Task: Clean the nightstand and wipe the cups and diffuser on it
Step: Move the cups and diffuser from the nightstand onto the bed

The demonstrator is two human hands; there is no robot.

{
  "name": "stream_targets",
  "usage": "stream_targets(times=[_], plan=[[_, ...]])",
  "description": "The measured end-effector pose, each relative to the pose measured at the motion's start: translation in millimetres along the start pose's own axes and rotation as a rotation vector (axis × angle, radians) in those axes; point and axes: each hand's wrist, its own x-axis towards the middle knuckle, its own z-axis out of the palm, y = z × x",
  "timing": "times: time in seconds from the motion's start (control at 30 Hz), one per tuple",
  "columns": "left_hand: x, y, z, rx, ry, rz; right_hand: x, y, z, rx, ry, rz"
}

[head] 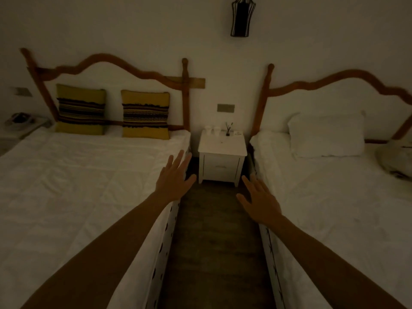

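Note:
A small white nightstand (pixel 223 146) stands against the far wall between two beds. At its back sit two white cups (pixel 213 130) side by side and, to their right, a dark reed diffuser (pixel 228 130) with thin sticks. Some small items I cannot make out lie at its back right corner. Both my arms reach forward over the aisle. My left hand (pixel 175 178) is spread with straight fingers above the left bed's edge, holding nothing. My right hand (pixel 260 198) is also spread and empty, near the right bed's edge. Both hands are well short of the nightstand.
The room is dim. A white bed (pixel 78 186) with two yellow striped cushions (pixel 146 114) lies left; another bed (pixel 345 197) with a white pillow (pixel 327 134) lies right. A narrow dark floor aisle (pixel 214 241) leads to the nightstand. A dark wall lamp (pixel 242 16) hangs above.

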Motion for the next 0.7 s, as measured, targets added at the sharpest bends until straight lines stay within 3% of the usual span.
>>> stream_targets(times=[0.37,0.57,0.7], plan=[[197.0,-28.6,92.4,-0.058,-0.155,-0.046,192.3,76.0,32.6,0.132,-0.01,0.049],[334.8,-51.6,131.7,-0.232,-0.198,-0.149,340.4,110.1,36.9,0.135,-0.024,0.091],[422.2,-48.3,138.1,-0.232,-0.238,-0.097,425.7,125.1,28.2,0.163,0.012,0.111]])
